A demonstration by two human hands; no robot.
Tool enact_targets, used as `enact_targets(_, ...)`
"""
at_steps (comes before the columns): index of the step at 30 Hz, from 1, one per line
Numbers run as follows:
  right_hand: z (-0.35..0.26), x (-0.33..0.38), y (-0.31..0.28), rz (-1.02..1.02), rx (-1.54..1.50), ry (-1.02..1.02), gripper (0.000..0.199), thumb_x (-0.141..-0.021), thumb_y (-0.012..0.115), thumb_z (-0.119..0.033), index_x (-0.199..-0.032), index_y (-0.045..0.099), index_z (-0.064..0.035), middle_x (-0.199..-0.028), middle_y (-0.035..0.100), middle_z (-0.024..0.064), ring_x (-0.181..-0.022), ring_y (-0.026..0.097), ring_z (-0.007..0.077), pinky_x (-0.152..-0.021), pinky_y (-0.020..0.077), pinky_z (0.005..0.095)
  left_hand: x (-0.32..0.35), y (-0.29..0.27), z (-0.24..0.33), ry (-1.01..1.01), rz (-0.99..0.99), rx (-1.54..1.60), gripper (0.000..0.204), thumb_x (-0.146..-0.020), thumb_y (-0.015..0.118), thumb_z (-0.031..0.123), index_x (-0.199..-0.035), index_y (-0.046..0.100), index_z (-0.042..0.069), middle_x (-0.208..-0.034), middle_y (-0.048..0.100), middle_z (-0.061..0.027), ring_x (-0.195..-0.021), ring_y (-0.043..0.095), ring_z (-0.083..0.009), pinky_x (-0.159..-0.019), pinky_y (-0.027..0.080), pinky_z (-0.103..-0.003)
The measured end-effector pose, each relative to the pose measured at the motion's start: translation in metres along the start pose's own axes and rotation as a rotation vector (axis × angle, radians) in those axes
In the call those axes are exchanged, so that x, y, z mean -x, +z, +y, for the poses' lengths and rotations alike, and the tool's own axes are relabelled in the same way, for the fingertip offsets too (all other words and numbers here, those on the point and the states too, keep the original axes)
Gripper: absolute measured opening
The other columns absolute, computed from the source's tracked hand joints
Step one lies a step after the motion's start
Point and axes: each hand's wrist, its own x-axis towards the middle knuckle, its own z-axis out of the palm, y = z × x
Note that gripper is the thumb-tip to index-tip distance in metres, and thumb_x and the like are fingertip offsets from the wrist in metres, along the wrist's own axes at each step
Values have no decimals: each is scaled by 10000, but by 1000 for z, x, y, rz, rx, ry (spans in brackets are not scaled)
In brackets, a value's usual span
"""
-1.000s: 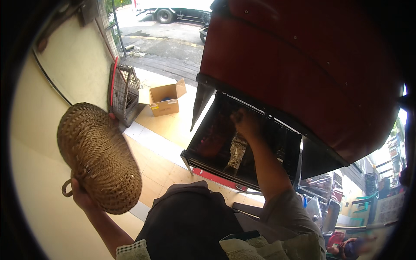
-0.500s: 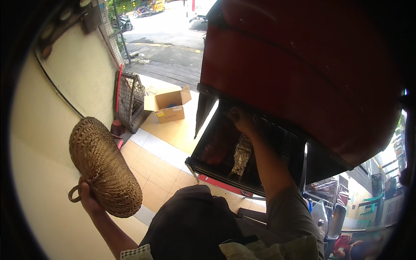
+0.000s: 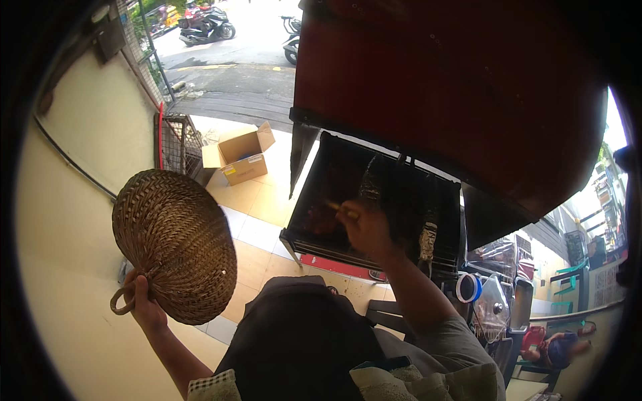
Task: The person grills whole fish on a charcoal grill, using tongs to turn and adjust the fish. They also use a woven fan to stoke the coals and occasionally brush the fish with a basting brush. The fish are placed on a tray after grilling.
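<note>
My left hand (image 3: 146,304) is closed round the handle of a brown woven hand fan (image 3: 177,244), its broad face turned up beside the wall. Over the black grill (image 3: 314,167) is my right hand (image 3: 366,230), slightly blurred. Its fingers are pinched together at a thin, pale piece like a stick, too blurred to name. Dark reddish shapes lie in the shadow left of that hand. Two foil-wrapped strips (image 3: 428,240) run across the grill, one just behind my right hand and one to its right.
A large dark red hood (image 3: 428,87) overhangs the grill. On the tiled floor ahead stands an open cardboard box (image 3: 244,160), beside a wire cage (image 3: 179,144). A cream wall (image 3: 67,200) runs along my left. Pots and a lidded container (image 3: 495,307) are at right; a person (image 3: 558,349) sits beyond.
My right hand has drawn back from the grill's far side toward its near middle. The fan has turned to show more of its face. The whole view has shifted.
</note>
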Motion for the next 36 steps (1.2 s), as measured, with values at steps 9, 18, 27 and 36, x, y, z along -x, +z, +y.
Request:
enact_targets(9,-38,103,29,-46,155,-222,208,-893,790,-172,-1032,699,-46,-893,730,126,-774,721,289,-697,562,372,-30,27,-7,-109,-120,353,534,-1072,527,340,-1467,482,-17,-1466,541,-179,-1353,517,-335,-1135,436,-513)
enact_targets(18,-49,215,-19,554,-501,701,173,-989,712,-157,-1019,711,13,-783,731,84,-724,573,51,-637,457,252,-68,57,-60,-87,-574,93,347,-983,667,106,-1300,608,-20,-1231,671,-140,-1157,636,-246,-1057,501,-408)
enact_targets(27,-22,359,-56,562,374,1293,364,-903,727,-369,-916,757,-7,-912,758,230,-876,748,393,-803,582,465,-36,124,-82,-62,-950,-65,398,-925,783,135,-1263,631,-10,-1100,672,-58,-1000,607,-142,-920,490,-294)
enact_targets(36,27,423,-153,1042,461,1177,350,-926,731,-358,-932,737,-8,-857,753,203,-833,736,390,-776,558,464,-24,111,-35,25,-684,-173,292,-1008,708,190,-1227,647,7,-1073,667,-36,-985,613,-129,-884,490,-275)
